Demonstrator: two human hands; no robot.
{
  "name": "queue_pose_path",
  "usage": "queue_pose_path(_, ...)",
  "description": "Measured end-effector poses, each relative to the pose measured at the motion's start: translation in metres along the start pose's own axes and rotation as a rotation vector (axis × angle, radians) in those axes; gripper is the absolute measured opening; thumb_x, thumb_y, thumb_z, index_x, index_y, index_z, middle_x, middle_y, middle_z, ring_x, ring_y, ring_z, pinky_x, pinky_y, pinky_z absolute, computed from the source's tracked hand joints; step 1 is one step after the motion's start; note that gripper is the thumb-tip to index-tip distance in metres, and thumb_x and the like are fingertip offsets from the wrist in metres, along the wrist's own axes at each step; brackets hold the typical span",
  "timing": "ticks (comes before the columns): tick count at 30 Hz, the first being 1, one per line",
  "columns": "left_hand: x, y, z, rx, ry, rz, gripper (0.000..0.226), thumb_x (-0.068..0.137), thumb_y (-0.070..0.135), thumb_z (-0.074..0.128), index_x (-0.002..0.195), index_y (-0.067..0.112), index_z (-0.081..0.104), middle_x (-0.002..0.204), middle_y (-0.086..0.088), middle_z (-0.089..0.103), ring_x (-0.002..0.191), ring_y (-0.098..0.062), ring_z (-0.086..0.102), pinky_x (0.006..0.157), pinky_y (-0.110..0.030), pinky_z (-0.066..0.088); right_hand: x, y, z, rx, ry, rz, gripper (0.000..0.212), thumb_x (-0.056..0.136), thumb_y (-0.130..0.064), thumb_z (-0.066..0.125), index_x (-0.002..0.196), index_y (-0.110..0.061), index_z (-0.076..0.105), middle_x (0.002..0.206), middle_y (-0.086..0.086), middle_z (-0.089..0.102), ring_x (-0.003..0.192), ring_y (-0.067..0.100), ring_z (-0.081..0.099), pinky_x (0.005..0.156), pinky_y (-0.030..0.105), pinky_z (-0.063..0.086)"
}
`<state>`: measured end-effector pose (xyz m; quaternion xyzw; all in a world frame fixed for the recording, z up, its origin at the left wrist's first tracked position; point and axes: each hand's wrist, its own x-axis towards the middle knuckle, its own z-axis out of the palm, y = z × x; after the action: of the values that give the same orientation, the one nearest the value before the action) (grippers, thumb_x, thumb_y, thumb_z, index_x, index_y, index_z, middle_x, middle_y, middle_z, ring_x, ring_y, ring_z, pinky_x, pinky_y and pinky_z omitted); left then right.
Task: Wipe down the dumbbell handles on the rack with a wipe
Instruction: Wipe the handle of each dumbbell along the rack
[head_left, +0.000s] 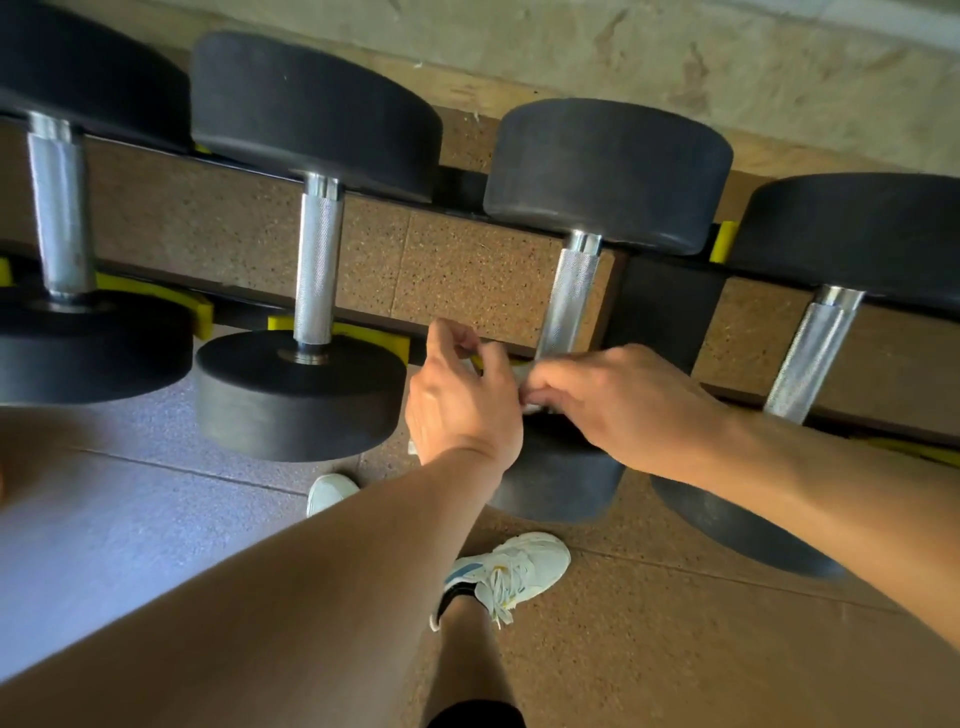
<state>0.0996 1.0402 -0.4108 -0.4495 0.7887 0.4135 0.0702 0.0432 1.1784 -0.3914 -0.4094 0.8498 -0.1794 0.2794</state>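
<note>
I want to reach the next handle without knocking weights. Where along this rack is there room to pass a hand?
Widest gap: between the second handle and third handle, over the cork panel. Another lies between the first handle and the second. Crowded: the third handle's near end, where the left hand and right hand meet on a wipe.

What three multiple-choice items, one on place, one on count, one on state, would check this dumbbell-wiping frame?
1. Where do both hands meet?
A. third handle, near end
B. leftmost handle
C. floor

2. How many dumbbell handles show?
A. two
B. four
C. six

3. What is the right hand doing?
A. hanging idle
B. lying flat on a weight
C. pinching the wipe

Key: 1 A, the left hand and right hand sit at the third handle; 2 B, four knurled bars; 3 C, fingers curl on the white wipe.
</note>
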Motion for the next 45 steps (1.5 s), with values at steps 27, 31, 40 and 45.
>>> queue_pose_path(27,0.047,-0.035,-0.166,-0.222,-0.368,0.001,0.024,0.093,0.048,0.058,0.09,0.025,0.061,0.08,0.008,0.063,0.078,-0.013,0.062,0.068,-0.033,0.052,0.091,-0.186,0.011,0.959,0.575,0.743,0.013,0.096,-0.035,0.062,0.103,-0.031,0.073,0.099,-0.014,0.073,0.093,0.003,0.067,0.081,0.024,0.053)
queue_pose_path(31,0.101,-0.043,-0.215,-0.186,-0.262,-0.002,0.017,0.094,0.039,0.06,0.084,0.027,0.053,0.08,0.01,0.059,0.074,-0.007,0.057,0.063,-0.03,0.045,0.128,-0.212,0.01,1.076,0.37,0.83,0.033,0.08,-0.037,0.08,0.111,-0.034,0.069,0.1,-0.013,0.073,0.085,0.004,0.071,0.069,0.022,0.056)
queue_pose_path(40,0.154,-0.046,-0.211,-0.082,-0.389,0.052,0.028,0.09,0.049,0.064,0.105,0.026,0.068,0.091,0.011,0.061,0.078,-0.005,0.058,0.057,-0.025,0.047,0.155,-0.165,0.018,1.079,0.834,1.142,0.027,0.082,-0.029,0.081,0.104,-0.03,0.066,0.109,-0.007,0.068,0.097,0.015,0.067,0.08,0.032,0.056)
queue_pose_path(45,0.152,-0.045,-0.184,-0.023,-0.451,0.093,0.029,0.095,0.047,0.059,0.116,0.029,0.065,0.091,0.013,0.059,0.069,-0.006,0.059,0.044,-0.016,0.041,0.177,-0.147,0.011,0.693,1.082,1.281,0.031,0.079,-0.033,0.081,0.096,-0.024,0.057,0.091,-0.01,0.06,0.084,0.009,0.061,0.061,0.02,0.042)
